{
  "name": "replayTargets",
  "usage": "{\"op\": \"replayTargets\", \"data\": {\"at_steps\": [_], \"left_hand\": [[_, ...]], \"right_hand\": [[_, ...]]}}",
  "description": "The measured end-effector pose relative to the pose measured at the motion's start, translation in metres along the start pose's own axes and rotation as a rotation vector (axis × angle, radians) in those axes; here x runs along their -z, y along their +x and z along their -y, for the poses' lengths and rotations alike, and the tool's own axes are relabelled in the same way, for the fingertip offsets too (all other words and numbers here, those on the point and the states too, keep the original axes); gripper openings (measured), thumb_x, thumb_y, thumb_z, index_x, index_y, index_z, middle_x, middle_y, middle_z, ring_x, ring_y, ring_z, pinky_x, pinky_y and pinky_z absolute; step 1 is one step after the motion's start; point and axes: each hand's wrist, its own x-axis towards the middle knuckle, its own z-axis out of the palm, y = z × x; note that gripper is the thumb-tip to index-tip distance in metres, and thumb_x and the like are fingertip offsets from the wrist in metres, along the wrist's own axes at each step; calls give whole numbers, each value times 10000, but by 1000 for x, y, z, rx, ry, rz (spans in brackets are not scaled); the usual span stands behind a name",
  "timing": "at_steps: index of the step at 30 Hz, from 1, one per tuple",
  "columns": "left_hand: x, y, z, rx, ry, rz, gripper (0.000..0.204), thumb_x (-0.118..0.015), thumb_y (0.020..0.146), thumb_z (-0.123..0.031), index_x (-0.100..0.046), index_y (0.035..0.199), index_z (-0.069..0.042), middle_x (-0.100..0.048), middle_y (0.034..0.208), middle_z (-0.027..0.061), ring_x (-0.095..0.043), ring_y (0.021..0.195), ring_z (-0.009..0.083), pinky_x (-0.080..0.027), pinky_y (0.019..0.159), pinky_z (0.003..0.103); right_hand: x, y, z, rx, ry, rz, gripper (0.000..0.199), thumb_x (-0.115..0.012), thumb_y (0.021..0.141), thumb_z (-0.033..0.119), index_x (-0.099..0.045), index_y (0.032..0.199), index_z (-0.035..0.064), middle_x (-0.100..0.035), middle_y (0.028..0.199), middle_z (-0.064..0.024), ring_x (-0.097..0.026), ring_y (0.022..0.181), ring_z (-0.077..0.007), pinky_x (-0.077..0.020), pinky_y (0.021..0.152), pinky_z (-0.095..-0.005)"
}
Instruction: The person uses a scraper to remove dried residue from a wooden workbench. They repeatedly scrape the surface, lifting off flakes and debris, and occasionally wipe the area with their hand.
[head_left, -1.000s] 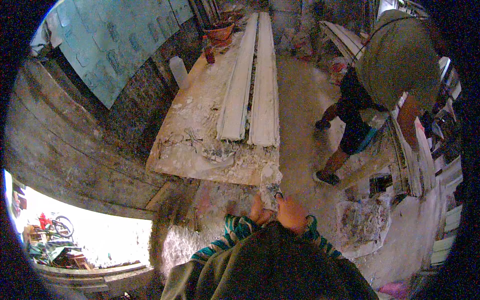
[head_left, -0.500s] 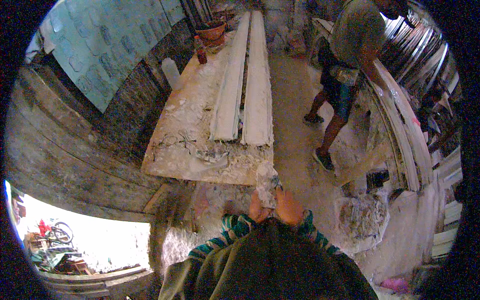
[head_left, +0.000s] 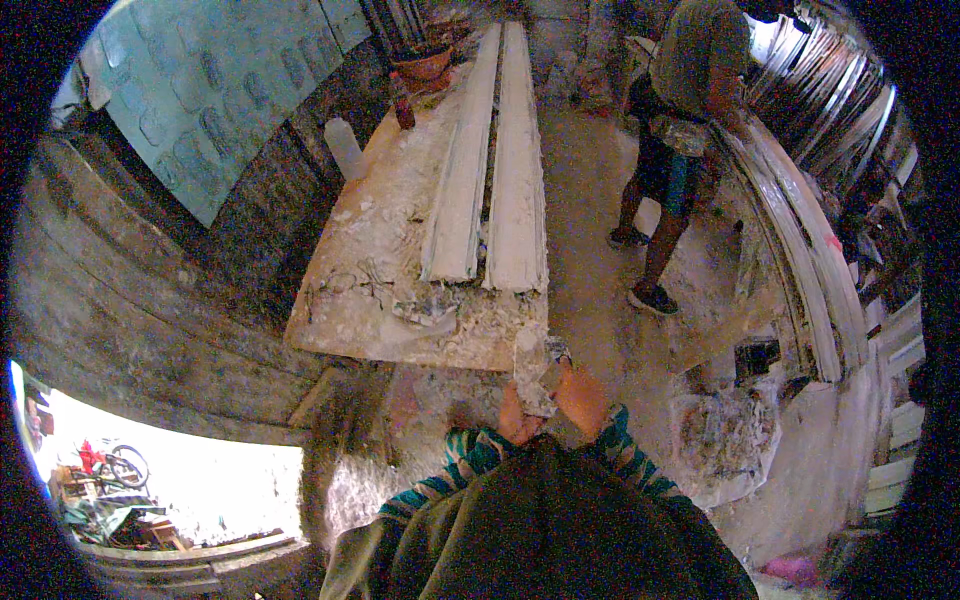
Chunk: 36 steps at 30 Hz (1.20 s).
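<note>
Close in front of my body, both hands meet around a whitish, plaster-caked piece [head_left: 531,378]; its exact kind I cannot make out. My left hand [head_left: 518,419] is closed around its lower left side. My right hand [head_left: 580,396] grips at its right, where a small greyish flat part shows by the fingertips. Just beyond them lies the near edge of a white-crusted worktable [head_left: 350,325]. Two long white plaster mouldings [head_left: 460,225] run side by side along it, away from me. A crumpled pale scrap [head_left: 425,315] lies near their close ends.
On the table's far left stand a white bottle [head_left: 343,148], a red bottle [head_left: 403,108] and an orange-brown basin [head_left: 424,68]. To the right, a co-worker [head_left: 685,110] stands at a bench with long strips [head_left: 800,255]. A dark box [head_left: 756,358] sits low at right.
The co-worker has straightened and shifted a little left and farther off. My hands stay close together, with the plaster-caked piece turned slightly between them.
</note>
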Motion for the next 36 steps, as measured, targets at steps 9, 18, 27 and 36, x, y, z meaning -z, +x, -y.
{"op": "replayTargets", "data": {"at_steps": [9,18,27,36], "left_hand": [[-10,-6,-1,-66,170,-24,494,-325,982,-465,-478,1253,-81,-592,1129,70,-587,990,233,-498,861,376],[-8,1,-3,-34,83,126,523,-302,982,-488,-476,1265,-85,-588,1151,68,-588,997,234,-489,879,379],[-11,-1,-4,-85,164,6,496,-283,993,-442,-478,1249,-65,-587,1140,71,-590,990,240,-493,881,374],[13,2,0,15,119,-84,523,-267,993,-483,-483,1243,-77,-600,1099,76,-598,963,232,-503,847,368]], "right_hand": [[-2,-7,-2,12,159,110,474,-543,893,313,-505,1252,5,-602,891,-249,-610,821,-427,-496,655,-512],[-5,-9,0,-102,17,117,480,-547,887,288,-484,1275,12,-604,897,-241,-605,782,-423,-496,639,-510],[-5,-15,-4,-13,-61,86,463,-548,869,231,-492,1267,2,-606,899,-279,-605,759,-436,-502,639,-512],[-4,-4,-10,25,-54,63,450,-492,862,170,-479,1293,42,-602,919,-275,-609,757,-436,-504,636,-507]]}}
